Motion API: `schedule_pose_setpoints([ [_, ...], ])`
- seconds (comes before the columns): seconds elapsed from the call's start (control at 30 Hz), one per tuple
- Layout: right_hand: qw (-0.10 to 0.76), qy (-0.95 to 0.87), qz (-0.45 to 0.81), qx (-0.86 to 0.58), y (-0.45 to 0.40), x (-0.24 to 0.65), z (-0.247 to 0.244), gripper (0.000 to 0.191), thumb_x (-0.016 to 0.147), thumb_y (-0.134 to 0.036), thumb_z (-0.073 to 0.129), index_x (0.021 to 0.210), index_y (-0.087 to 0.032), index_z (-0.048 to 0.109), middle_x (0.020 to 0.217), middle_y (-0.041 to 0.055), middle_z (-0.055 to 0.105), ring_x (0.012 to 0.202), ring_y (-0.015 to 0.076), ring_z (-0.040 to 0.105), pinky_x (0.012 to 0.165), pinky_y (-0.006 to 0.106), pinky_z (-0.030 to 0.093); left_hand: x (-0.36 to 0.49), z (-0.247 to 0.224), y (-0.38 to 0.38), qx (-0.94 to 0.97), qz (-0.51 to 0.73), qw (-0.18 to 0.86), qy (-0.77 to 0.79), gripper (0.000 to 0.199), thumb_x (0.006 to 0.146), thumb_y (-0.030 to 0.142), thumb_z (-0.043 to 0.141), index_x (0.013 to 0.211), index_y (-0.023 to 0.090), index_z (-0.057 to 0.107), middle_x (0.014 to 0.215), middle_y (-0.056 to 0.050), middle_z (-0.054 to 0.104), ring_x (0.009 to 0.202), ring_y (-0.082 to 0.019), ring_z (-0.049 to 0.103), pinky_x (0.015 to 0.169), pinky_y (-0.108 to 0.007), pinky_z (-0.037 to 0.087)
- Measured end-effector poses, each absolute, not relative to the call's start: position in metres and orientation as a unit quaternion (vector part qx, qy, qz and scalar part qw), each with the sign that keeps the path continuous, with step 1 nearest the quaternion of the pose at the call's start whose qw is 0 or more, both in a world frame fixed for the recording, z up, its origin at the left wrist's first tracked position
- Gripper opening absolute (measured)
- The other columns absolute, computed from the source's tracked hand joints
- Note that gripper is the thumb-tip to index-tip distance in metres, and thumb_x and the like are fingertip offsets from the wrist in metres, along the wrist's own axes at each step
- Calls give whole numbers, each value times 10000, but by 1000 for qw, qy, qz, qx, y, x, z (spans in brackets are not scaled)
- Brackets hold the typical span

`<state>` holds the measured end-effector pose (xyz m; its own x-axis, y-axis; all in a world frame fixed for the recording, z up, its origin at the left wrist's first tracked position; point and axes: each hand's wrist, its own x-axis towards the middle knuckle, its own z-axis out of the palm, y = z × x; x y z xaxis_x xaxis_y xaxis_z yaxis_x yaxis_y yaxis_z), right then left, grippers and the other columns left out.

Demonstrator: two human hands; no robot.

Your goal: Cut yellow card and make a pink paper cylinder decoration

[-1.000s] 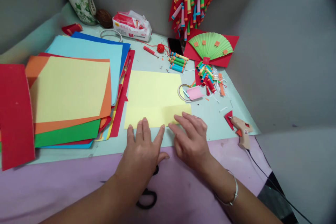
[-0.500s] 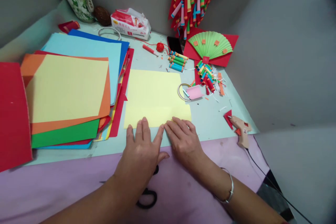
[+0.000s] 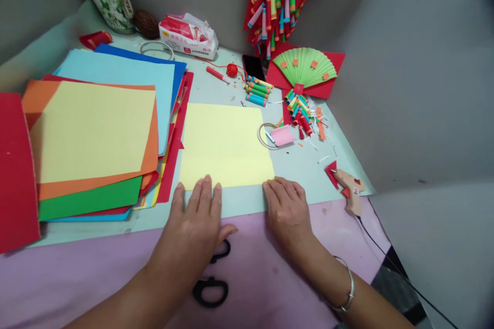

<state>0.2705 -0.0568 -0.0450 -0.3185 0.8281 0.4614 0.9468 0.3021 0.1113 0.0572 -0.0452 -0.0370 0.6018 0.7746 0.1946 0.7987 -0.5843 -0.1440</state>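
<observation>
A pale yellow sheet (image 3: pixel 226 144) lies flat on the light green table cover, its near edge toward me. My left hand (image 3: pixel 196 221) has its fingers spread, with the fingertips on the near edge of the sheet, left of the middle. At the sheet's near right corner is my right hand (image 3: pixel 287 205), its fingers close together and curled, the fingertips touching the corner. Under my left hand and wrist, black-handled scissors (image 3: pixel 211 292) are partly hidden. A roll of tape (image 3: pixel 263 144) and a pink paper piece (image 3: pixel 283 135) rest at the sheet's right edge.
Stacked coloured sheets (image 3: pixel 96 133) lie at the left, beside a red sheet (image 3: pixel 17 175). A glue gun (image 3: pixel 352 187) with a cord is at the right. Behind are small paper rolls (image 3: pixel 258 90), a green paper fan (image 3: pixel 306 68), a phone (image 3: pixel 253 67) and a tissue pack (image 3: pixel 189 36).
My right hand has slid right along the near edge to the corner, and the sheet's edge there now lies straight. My left hand has shifted slightly left. The view has moved a little.
</observation>
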Motion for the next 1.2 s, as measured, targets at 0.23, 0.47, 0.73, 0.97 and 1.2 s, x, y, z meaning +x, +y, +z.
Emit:
schedule_pose_setpoints([
  [0.23,151,-780,-205,-572,-59,272,-44,269,887,20,456,1056,-75,643,966,131,706,1026,264,608,907,399,418,35,-42,-49,-884,-86,141,-437,773,882,519,543,1275,-147,523,1351,-412,488,1224,-486,535,1082,-622,310],
  [0.47,136,-774,-206,-583,-59,268,-44,259,881,22,459,1025,-94,640,919,127,686,981,264,591,876,402,425,18,-41,-50,-881,-104,130,-443,663,935,475,462,1270,-89,556,1338,-367,532,1216,-428,569,1073,-593,334],
  [0.73,167,-789,-136,-575,-56,265,-25,333,845,52,414,1018,-128,635,1009,131,662,1044,269,534,911,429,417,12,-47,-48,-875,-141,108,-450,607,937,459,463,1273,-34,574,1362,-304,550,1233,-397,561,1078,-586,331],
  [0.97,141,-886,-11,-441,-37,201,-12,229,949,-135,452,1126,-95,592,1001,116,603,899,239,512,803,393,461,12,-47,-47,-874,-152,108,-448,591,917,430,509,1260,-46,579,1355,-312,553,1233,-410,555,1066,-581,351],
  [1.2,128,-884,-35,-448,-36,204,-32,279,937,-98,440,1176,-52,577,978,137,614,898,252,513,760,390,488,11,-49,-47,-874,-163,112,-444,576,937,412,473,1286,-38,558,1359,-313,546,1217,-402,573,1067,-613,331],
])
